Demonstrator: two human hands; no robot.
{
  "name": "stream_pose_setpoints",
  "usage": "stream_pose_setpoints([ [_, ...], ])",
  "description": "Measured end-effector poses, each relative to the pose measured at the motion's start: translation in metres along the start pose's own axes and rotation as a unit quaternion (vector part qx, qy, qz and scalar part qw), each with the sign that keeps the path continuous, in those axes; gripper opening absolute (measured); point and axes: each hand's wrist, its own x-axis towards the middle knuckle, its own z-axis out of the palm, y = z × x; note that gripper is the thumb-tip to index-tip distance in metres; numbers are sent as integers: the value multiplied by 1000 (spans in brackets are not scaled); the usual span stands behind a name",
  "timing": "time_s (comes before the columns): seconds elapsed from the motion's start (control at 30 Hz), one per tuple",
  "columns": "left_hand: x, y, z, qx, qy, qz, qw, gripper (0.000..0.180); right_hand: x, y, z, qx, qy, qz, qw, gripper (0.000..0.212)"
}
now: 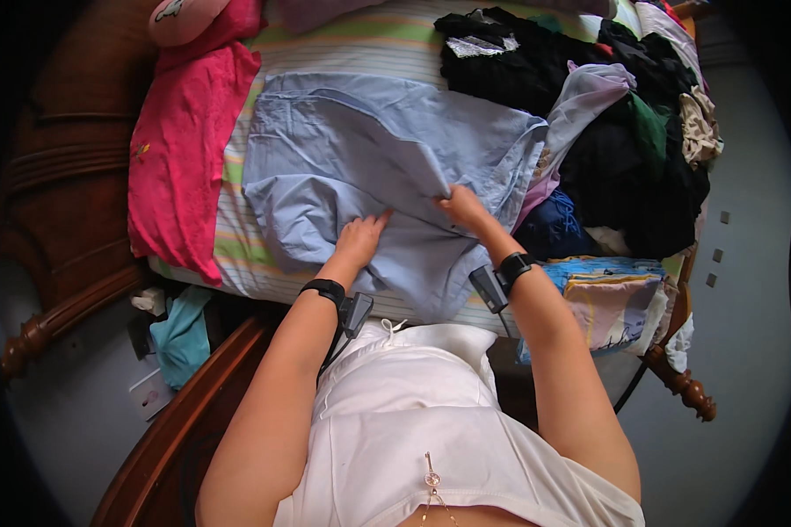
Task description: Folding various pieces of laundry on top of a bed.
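Observation:
A light blue shirt (325, 140) lies spread and wrinkled across the striped bed in front of me. My right hand (464, 209) pinches a front edge of it, and that edge rises in a long fold toward the upper left. To the left of this, my left hand (360, 239) rests on the lower part of the shirt with its index finger stretched out flat. Its other fingers are partly hidden by the back of the hand. Both wrists wear black straps with small dark devices attached.
A bright pink garment (180, 158) lies at the left by the wooden headboard (70, 167). On the right is a heap of black clothes (624, 176) with a sheer lilac cloth (589, 97). Folded clothes (611, 299) sit nearer me. A teal cloth (183, 338) hangs lower left.

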Motion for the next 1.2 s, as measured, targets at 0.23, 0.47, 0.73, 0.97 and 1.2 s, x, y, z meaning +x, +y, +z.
stream_pose_setpoints([
  [0.23,1,12,15,60,-50,-87,993,74,-44,-48,-29,3,-60,-55,997,29],
  [0.47,20,-28,43,118,-46,-56,990,59,-137,-127,-112,274,115,-163,941,19],
  [0.73,21,-19,19,149,-31,-20,988,27,-220,-125,-268,419,490,-360,675,20],
  [0.97,-5,-143,-50,227,499,70,834,28,-274,-54,-315,418,693,-306,502,24],
  [1.2,-39,-174,-299,-11,665,-111,738,21,-315,29,-317,464,757,-128,442,24],
])
